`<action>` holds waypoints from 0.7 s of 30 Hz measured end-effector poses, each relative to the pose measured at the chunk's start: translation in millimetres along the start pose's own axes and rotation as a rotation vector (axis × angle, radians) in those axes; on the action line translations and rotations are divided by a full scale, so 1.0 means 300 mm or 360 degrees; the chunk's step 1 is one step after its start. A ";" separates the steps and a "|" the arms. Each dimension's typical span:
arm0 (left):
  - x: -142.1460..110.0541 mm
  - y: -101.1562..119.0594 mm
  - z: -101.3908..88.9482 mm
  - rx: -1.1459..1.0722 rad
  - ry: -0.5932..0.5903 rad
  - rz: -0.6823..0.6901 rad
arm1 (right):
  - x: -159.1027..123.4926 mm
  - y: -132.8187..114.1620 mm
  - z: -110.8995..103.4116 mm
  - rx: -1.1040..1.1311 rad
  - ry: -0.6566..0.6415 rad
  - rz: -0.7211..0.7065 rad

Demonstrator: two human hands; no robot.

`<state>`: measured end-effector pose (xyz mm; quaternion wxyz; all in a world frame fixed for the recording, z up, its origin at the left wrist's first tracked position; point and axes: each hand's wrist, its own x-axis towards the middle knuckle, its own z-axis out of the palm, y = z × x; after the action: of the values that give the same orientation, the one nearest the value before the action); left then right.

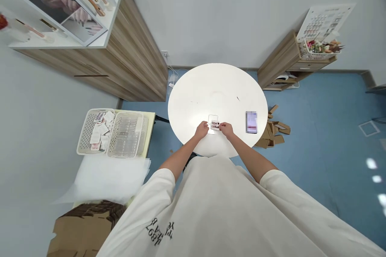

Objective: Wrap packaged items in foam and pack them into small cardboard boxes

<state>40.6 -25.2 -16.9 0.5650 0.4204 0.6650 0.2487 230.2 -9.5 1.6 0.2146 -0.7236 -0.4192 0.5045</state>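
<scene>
A small white card with two rows of dark and pinkish press-on nails (215, 125) is over the round white table (193, 84). My right hand (226, 129) pinches this card at its right edge. Beneath the card lies a clear plastic case (213, 117), mostly see-through against the tabletop. My left hand (202, 129) is at the left side of the case, fingertips drawn together close to the card; what they hold, if anything, is too small to make out.
A phone (251, 122) lies on the table at right, with a tiny dark piece (238, 98) farther back. To the left, one white basket (82, 138) holds nail cards, another (112, 144) clear cases. Flattened cardboard (271, 133) is on the floor at right.
</scene>
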 end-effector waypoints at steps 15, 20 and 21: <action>0.006 -0.063 0.016 0.0033 -0.0126 -0.0283 | 0.047 0.139 0.079 -0.0247 -0.0013 0.0156; 0.010 -0.066 0.008 0.0038 -0.0147 -0.0288 | 0.048 0.163 0.080 -0.0225 -0.0040 0.0149; 0.013 -0.067 0.004 0.0040 -0.0144 -0.0293 | 0.048 0.165 0.076 -0.0220 -0.0041 0.0151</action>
<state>36.2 -32.6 -35.4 0.6095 0.3753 0.6778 0.1681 230.8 -27.7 -51.8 0.1346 -0.7492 -0.4211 0.4931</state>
